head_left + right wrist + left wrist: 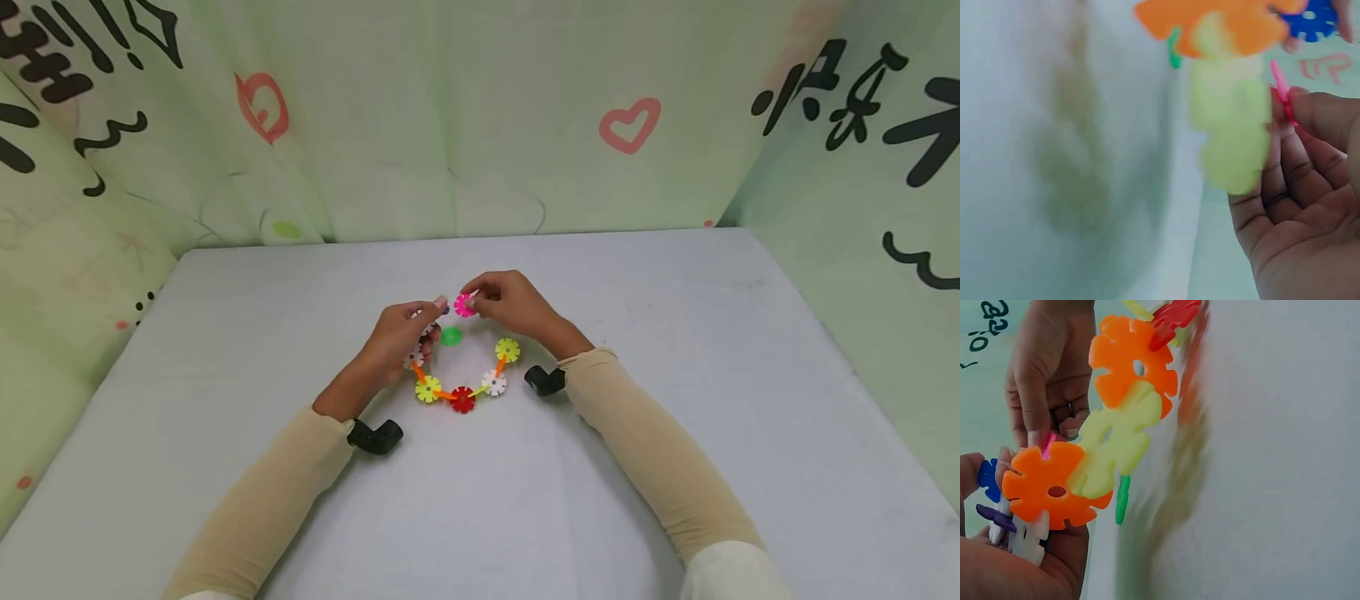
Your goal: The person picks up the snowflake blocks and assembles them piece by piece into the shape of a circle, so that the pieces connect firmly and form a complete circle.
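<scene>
My left hand (397,342) grips one end of a curved chain of interlocking plastic flower discs. Its thumb and finger pinch a blue disc (988,480), while a purple disc (995,517) and a white disc (1027,542) sit against the palm. From there the chain curves through a yellow disc (428,389), a red disc (462,400) and a white one to another yellow disc (507,350) at its free end. My right hand (517,307) pinches a loose pink disc (462,305) by thumb and fingertips, close to the blue one.
A green disc (452,336) shows inside the chain's curve. Both hands work over a white-covered table (637,300). A pale green curtain (450,125) with hearts and black writing hangs behind and at the sides. Black wrist mounts (377,437) stick out from both sleeves.
</scene>
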Tool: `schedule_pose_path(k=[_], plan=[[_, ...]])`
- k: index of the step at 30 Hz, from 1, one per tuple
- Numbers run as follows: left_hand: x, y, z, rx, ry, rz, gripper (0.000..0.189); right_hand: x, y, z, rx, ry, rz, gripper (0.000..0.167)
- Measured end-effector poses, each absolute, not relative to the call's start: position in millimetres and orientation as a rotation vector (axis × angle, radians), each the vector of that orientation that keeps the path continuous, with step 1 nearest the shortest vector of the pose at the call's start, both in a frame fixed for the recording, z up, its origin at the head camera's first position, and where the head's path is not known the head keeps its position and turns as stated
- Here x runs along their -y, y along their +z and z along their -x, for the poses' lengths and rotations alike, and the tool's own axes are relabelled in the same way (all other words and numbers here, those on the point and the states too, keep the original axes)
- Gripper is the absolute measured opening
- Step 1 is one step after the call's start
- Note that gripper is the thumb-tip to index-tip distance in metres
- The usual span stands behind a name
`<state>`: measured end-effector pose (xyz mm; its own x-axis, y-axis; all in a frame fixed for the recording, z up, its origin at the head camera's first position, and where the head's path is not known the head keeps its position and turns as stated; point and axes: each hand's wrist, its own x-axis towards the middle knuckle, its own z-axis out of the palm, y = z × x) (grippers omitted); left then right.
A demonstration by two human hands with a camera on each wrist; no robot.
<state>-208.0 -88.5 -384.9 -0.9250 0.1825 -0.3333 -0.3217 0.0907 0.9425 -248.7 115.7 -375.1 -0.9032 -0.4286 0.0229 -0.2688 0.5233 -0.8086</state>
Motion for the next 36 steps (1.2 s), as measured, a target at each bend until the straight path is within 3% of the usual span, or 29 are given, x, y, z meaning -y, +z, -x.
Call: schedule_pose_path(k=[16, 22, 29, 36], plan=[[77.9, -385.8, 206.2, -1.998, 1.88, 0.065, 0.05, -119.5, -367.4, 235.9, -2.449, -1.523, 0.569, 0.022], [78.2, -385.5, 206.7, -1.99, 1.915, 0.047, 0.053, -124.8, -366.7, 234.7, -2.408, -1.492, 0.598, 0.032], [77.6, -383.4, 205.6, -2.003, 1.911, 0.027, 0.053, -123.8, -366.9, 231.8, -2.428, -1.534, 0.513, 0.021], [74.9, -382.9, 203.0, -2.018, 1.88, -0.014, 0.048, -122.9, -362.8, 229.4, -2.436, -1.495, 0.527, 0.023]])
